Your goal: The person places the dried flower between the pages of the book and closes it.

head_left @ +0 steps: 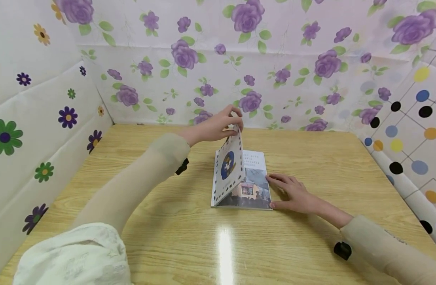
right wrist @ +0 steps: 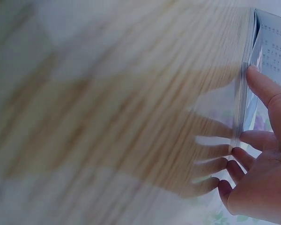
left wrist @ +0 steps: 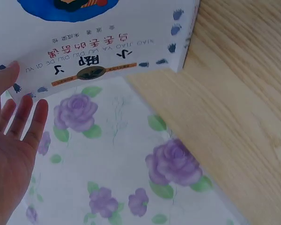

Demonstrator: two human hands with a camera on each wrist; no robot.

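A picture book (head_left: 255, 192) lies on the wooden table with its white front cover (head_left: 221, 178) standing steeply up from the left-hand spine. My left hand (head_left: 218, 124) pinches the cover's top edge between thumb and fingers. In the left wrist view the cover (left wrist: 131, 28) shows a blue round picture, a title and footprints along its border. Under it, a page with text above a dark street scene is visible. My right hand (head_left: 294, 194) rests at the book's right edge, its thumb and fingertips touching the side, as the right wrist view also shows.
The wooden table (head_left: 182, 245) reaches to a back wall hung with purple-rose cloth (head_left: 182, 55). Flower-patterned cloth (head_left: 43, 134) stands on the left, dotted cloth (head_left: 417, 130) on the right. Dark wrist devices show under both sleeves.
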